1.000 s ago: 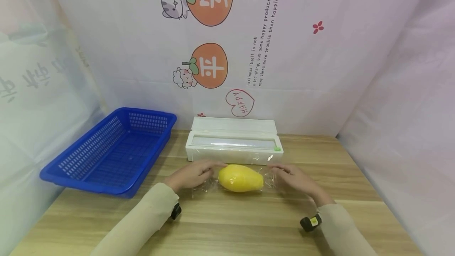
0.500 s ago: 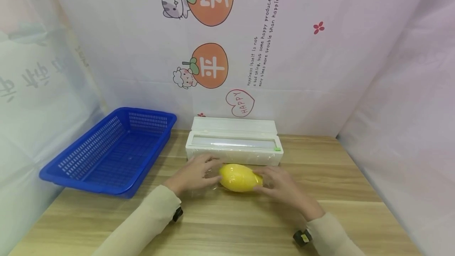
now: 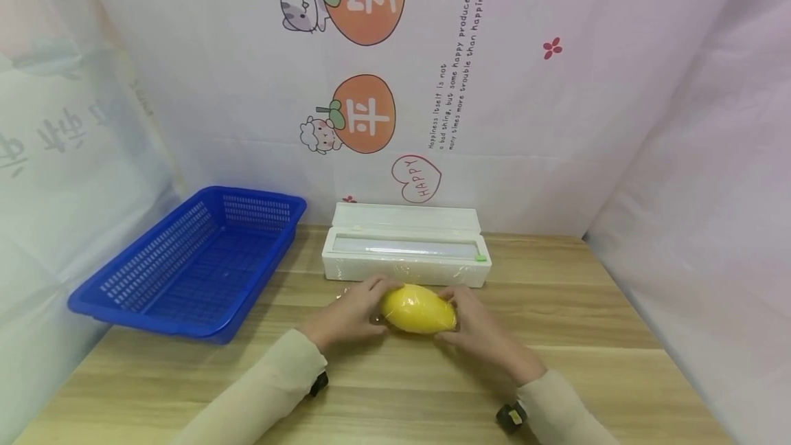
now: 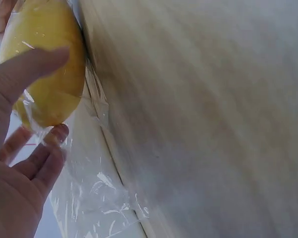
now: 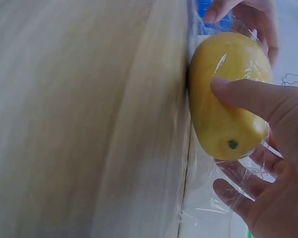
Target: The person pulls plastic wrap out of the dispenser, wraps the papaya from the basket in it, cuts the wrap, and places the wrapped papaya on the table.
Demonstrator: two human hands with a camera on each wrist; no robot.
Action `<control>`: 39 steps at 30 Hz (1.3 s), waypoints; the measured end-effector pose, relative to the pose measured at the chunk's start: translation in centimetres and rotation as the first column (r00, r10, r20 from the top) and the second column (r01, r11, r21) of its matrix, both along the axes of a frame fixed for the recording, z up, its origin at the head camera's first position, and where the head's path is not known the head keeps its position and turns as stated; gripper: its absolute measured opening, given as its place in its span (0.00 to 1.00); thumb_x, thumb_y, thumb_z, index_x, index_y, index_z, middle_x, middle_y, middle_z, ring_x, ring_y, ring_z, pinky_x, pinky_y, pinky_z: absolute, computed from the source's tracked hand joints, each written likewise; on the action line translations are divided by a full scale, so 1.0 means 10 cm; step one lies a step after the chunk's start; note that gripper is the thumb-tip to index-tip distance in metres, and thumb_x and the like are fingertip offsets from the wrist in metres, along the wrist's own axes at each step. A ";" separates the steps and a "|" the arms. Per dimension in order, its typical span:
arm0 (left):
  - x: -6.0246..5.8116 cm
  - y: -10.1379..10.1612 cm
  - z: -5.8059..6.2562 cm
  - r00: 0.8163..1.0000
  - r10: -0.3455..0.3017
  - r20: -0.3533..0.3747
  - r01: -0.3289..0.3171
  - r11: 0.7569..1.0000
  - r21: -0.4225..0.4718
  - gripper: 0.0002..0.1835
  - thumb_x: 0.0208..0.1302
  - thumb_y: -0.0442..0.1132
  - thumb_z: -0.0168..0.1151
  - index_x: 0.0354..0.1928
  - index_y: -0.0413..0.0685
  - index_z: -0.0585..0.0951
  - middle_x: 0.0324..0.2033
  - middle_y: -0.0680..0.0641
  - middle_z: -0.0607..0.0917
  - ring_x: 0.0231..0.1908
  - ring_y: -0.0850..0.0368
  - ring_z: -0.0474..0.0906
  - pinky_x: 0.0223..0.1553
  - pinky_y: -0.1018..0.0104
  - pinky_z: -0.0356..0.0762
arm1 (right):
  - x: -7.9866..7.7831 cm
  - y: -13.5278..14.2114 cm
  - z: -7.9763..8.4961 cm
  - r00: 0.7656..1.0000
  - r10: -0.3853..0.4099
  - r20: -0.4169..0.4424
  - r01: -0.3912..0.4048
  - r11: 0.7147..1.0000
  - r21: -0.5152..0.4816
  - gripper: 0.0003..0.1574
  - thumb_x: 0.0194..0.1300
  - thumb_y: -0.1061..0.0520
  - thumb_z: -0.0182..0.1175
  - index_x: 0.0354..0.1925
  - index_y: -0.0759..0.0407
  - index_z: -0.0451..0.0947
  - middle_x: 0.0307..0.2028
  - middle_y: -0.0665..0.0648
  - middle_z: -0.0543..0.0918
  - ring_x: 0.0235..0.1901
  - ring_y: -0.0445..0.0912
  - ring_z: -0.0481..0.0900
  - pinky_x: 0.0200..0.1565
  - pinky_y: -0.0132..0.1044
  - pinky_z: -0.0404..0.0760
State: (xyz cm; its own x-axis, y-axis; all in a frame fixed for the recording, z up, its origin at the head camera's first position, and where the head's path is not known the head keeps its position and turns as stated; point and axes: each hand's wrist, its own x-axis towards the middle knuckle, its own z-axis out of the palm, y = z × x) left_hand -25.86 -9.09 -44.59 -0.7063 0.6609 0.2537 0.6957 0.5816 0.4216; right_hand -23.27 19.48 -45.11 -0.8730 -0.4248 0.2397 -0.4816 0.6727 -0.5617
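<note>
A plump yellow fruit (image 3: 418, 309), shaped like a papaya and wrapped in clear cling film (image 4: 97, 193), lies on the wooden table. My left hand (image 3: 351, 316) holds its rounder left end, thumb on the near side and fingers on the far side. At the narrower right end, my right hand (image 3: 480, 327) grips it the same way. In the right wrist view, a small green stem mark shows on the fruit (image 5: 231, 119) below the right thumb. Loose film hangs over the fingers of both hands.
Right behind the fruit stands a long white cling film box (image 3: 404, 270), its lid up and the roll (image 3: 404, 247) inside; a green slider (image 3: 480, 258) sits at its right end. A blue plastic basket (image 3: 225, 321) stands at the left. White printed cloth (image 3: 525, 122) surrounds the table.
Both hands have moved inward from the film at the two sides onto the ends of the fruit. The film ends that lay spread beside it are now gathered under the hands.
</note>
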 end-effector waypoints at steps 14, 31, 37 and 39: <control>0.05 0.01 0.03 0.996 0.055 0.063 -0.057 0.998 0.035 0.40 0.57 0.44 0.76 0.70 0.49 0.68 0.63 0.49 0.74 0.61 0.56 0.72 0.63 0.58 0.70 | -0.03 0.07 0.11 0.997 0.079 0.024 -0.078 0.997 -0.027 0.38 0.52 0.54 0.78 0.59 0.56 0.73 0.52 0.51 0.78 0.50 0.45 0.77 0.52 0.43 0.81; -0.30 -0.06 0.02 0.979 0.064 0.195 -0.071 0.997 0.027 0.40 0.56 0.59 0.73 0.70 0.56 0.71 0.62 0.49 0.71 0.60 0.53 0.69 0.62 0.53 0.70 | -0.46 0.17 0.19 0.967 0.165 0.194 -0.154 0.986 -0.070 0.28 0.59 0.52 0.74 0.55 0.57 0.78 0.50 0.51 0.80 0.51 0.51 0.77 0.56 0.54 0.76; -0.31 -0.03 0.08 0.971 0.065 0.229 -0.070 0.997 0.016 0.46 0.52 0.62 0.76 0.71 0.54 0.70 0.63 0.49 0.70 0.59 0.53 0.69 0.60 0.53 0.71 | -0.57 0.22 0.18 0.954 0.186 0.235 -0.174 0.982 -0.072 0.29 0.59 0.48 0.73 0.56 0.55 0.79 0.53 0.51 0.81 0.51 0.49 0.78 0.55 0.50 0.78; -0.31 -0.03 0.10 0.972 0.053 0.228 -0.061 0.998 0.027 0.47 0.51 0.58 0.78 0.72 0.52 0.70 0.62 0.48 0.71 0.58 0.52 0.70 0.60 0.52 0.71 | -0.58 0.23 0.19 0.950 0.174 0.260 -0.159 0.984 -0.078 0.30 0.60 0.47 0.73 0.57 0.55 0.78 0.55 0.52 0.80 0.54 0.50 0.78 0.57 0.51 0.77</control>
State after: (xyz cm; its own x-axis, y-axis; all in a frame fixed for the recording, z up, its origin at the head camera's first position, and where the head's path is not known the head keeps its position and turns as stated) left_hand -28.91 -9.35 -43.56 -0.7841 0.6120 0.1036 0.5458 0.6003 0.5845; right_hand -29.03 21.79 -43.24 -0.8261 -0.5624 0.0365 -0.4129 0.5598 -0.7184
